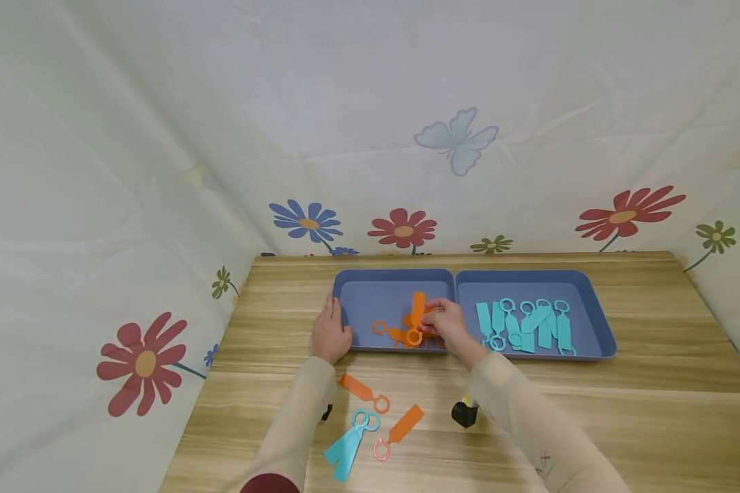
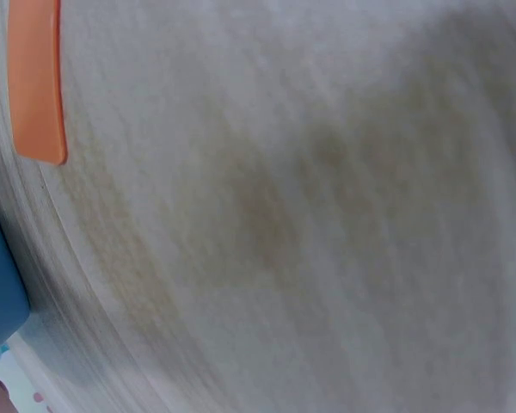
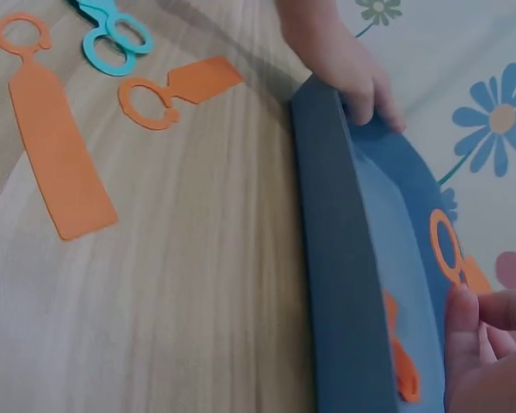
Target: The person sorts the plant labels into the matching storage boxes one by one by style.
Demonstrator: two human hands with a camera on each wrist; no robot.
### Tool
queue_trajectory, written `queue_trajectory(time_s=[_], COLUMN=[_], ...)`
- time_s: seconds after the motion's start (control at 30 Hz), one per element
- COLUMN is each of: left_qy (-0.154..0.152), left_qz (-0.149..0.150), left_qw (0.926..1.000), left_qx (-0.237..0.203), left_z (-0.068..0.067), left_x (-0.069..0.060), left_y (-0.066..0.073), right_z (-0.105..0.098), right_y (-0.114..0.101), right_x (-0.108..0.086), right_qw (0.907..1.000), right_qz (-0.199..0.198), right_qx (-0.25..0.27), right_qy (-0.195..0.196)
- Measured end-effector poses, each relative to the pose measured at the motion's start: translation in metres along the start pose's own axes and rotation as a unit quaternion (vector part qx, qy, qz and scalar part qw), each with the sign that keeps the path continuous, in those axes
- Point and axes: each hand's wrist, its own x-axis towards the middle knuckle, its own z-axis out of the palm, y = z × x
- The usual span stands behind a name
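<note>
My right hand [image 1: 447,322] pinches an orange ring-ended tag [image 1: 417,308] between thumb and fingers, above the left blue tray [image 1: 370,294]. In the right wrist view, the tag's ring [image 3: 445,237] sticks up beyond the fingertips. Several more orange tags lie below it in the tray, partly covered. My left hand [image 1: 331,333] rests against the same tray's left side, its fingers extended along the wall and its thumb by the rim. On the table in front are two orange tags [image 1: 359,388] and overlapping turquoise tags [image 1: 348,445].
A second blue tray [image 1: 598,322] adjoins the first on the right and holds several turquoise ring-ended tags [image 1: 545,322]. A black object [image 1: 464,414] with a yellow part shows by the right wrist. Behind the wooden table [image 1: 666,383] hangs a flower-printed white sheet [image 1: 345,137].
</note>
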Motion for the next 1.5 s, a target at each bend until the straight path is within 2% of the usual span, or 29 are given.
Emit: queue_trajectory(time_s=[0.23, 0.47, 0.6, 0.87, 1.1, 1.2, 1.3, 1.33, 1.5], left_qy=[-0.005, 0.009, 0.012, 0.007, 0.006, 0.014, 0.027, 0.038, 0.036], left_qz=[-0.005, -0.002, -0.001, -0.003, -0.002, 0.003, 0.014, 0.024, 0.028], left_qw=[1.0000, 1.0000, 0.9999, 1.0000, 1.0000, 0.9998, 0.9991, 0.9985, 0.9983], left_qx=[-0.001, 0.002, -0.001, -0.004, 0.002, -0.011, -0.031, -0.029, -0.037], left_z=[0.000, 0.002, 0.003, 0.003, 0.003, 0.004, 0.005, 0.013, 0.010], left_x=[0.000, 0.001, 0.001, 0.001, 0.001, 0.001, 0.000, 0.001, 0.000], left_y=[0.000, 0.000, 0.000, -0.001, -0.001, -0.001, -0.002, -0.009, -0.007], right_z=[0.009, 0.014, 0.015, 0.016, 0.018, 0.018, 0.019, 0.019, 0.018], right_y=[0.016, 0.022, 0.023, 0.025, 0.026, 0.026, 0.027, 0.027, 0.026], right_x=[0.014, 0.016, 0.014, 0.013, 0.013, 0.012, 0.012, 0.011, 0.010], right_qw=[0.9977, 0.9903, 0.9856, 0.9726, 0.9649, 0.9609, 0.9594, 0.9591, 0.9586], right_qz=[0.006, -0.018, -0.028, -0.025, -0.012, -0.005, 0.000, 0.001, 0.005], right_qx=[0.001, -0.089, -0.119, -0.189, -0.225, -0.241, -0.249, -0.251, -0.258], right_qy=[0.068, 0.106, 0.117, 0.133, 0.135, 0.137, 0.132, 0.130, 0.121])
